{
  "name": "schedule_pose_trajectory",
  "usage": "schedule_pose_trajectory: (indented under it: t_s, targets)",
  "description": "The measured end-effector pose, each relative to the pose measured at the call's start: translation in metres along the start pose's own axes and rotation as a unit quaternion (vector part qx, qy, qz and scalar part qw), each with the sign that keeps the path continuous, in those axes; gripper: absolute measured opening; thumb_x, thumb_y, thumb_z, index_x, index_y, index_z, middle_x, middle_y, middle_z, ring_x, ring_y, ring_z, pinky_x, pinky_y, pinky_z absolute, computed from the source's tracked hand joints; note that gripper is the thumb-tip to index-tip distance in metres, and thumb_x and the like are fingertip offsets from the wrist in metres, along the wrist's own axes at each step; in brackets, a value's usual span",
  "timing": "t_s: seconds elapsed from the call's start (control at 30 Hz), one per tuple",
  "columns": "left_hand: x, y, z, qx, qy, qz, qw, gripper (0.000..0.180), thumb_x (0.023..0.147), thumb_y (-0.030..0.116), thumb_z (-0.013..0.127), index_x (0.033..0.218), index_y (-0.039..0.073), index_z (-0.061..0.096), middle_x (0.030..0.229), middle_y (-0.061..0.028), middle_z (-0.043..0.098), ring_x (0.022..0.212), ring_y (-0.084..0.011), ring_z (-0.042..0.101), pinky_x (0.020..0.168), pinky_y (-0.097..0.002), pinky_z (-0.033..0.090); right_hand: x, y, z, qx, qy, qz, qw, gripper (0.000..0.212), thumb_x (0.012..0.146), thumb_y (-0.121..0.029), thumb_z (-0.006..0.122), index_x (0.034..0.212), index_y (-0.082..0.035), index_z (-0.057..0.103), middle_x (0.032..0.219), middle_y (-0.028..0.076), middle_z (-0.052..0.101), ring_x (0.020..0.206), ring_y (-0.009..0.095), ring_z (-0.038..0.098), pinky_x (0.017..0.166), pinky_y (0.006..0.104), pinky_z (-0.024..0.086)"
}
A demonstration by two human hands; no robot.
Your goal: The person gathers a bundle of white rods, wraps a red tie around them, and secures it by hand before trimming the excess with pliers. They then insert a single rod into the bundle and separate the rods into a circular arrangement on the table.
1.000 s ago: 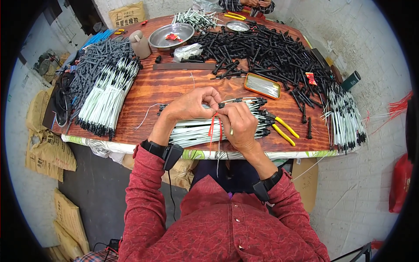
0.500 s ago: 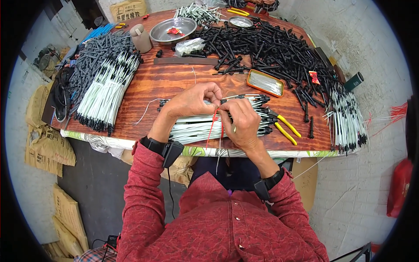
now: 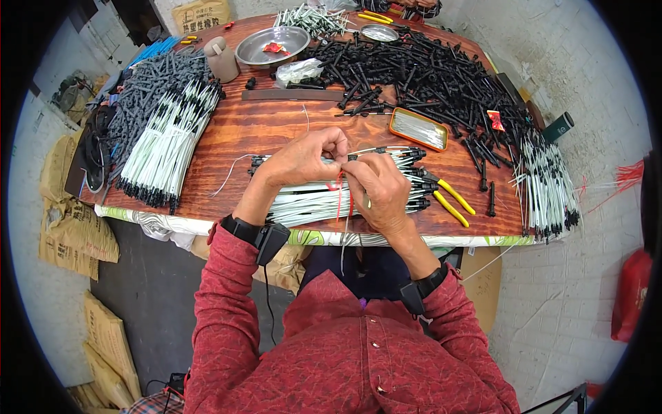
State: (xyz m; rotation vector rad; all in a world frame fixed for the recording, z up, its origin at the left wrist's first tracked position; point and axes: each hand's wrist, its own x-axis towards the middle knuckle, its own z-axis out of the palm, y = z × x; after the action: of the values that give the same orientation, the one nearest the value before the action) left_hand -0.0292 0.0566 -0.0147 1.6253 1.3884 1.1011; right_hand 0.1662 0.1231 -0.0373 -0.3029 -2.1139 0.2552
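Note:
A bundle of thin white rods with black ends lies crosswise at the table's near edge. My left hand is above it, thumb and fingertips pinched together. Close against those fingertips, my right hand pinches too, its fingers curled over the bundle's middle. A thin red string runs down from between the two hands over the rods; its upper part is hidden by the fingers. Below the right hand, a pale strand dangles past the table edge. Yellow-handled pliers lie right of the bundle, beside my right hand.
A tied rod bundle lies left, by grey plastic parts. Black plastic parts pile up at the back right. An orange-rimmed tray holds thin pieces. A metal bowl and bottle stand behind. More rods lie right.
Both hands have shifted slightly, staying pinched close together. The red string's hanging end has swung and now lies nearer upright over the rods.

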Motion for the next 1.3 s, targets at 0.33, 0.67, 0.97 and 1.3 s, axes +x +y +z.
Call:
schedule_pose_trajectory:
  t_s: [0.33, 0.67, 0.97, 1.3]
  targets:
    - [0.0, -0.007, 0.003, -0.013, 0.031, -0.013, 0.999, 0.016, 0.085, 0.004, 0.066, 0.094, 0.003, 0.053, 0.086, -0.0007, 0.06, 0.081, -0.009, 0.056, 0.075, -0.0283, 0.049, -0.003, 0.001, -0.009, 0.057, -0.035, -0.006, 0.998, 0.019, 0.072, -0.003, 0.074, 0.089, -0.009, 0.068, 0.091, 0.004, 0.065, 0.084, 0.025, 0.063, 0.067, 0.0364, 0.053]
    - [0.001, -0.018, 0.003, 0.063, 0.09, -0.028, 0.994, 0.015, 0.084, 0.004, 0.067, 0.091, 0.002, 0.053, 0.08, -0.0013, 0.06, 0.073, -0.0099, 0.055, 0.066, -0.0293, 0.048, -0.001, 0.006, -0.021, 0.091, -0.106, -0.063, 0.988, 0.016, 0.072, -0.004, 0.07, 0.087, -0.007, 0.065, 0.099, 0.004, 0.069, 0.097, 0.029, 0.065, 0.083, 0.0403, 0.054]
    - [0.0, -0.003, 0.003, 0.054, 0.058, -0.054, 0.995, 0.017, 0.09, 0.004, 0.068, 0.098, 0.004, 0.053, 0.094, 0.0001, 0.061, 0.087, -0.0067, 0.056, 0.078, -0.0258, 0.05, -0.016, -0.015, -0.044, 0.131, -0.038, -0.048, 0.99, 0.012, 0.079, -0.005, 0.072, 0.088, -0.006, 0.065, 0.095, 0.006, 0.067, 0.097, 0.03, 0.063, 0.086, 0.0415, 0.052]
    - [-0.021, 0.047, 0.058, 0.52, 0.038, 0.085, 0.849, 0.101, 0.065, 0.044, 0.091, 0.147, 0.005, 0.048, 0.125, -0.0184, 0.062, 0.118, -0.0371, 0.059, 0.105, -0.0475, 0.045, -0.108, 0.0, -0.073, 0.14, -0.059, 0.213, 0.965, 0.009, 0.087, -0.002, 0.067, 0.096, -0.002, 0.069, 0.091, 0.012, 0.07, 0.085, 0.03, 0.069, 0.075, 0.0379, 0.055]
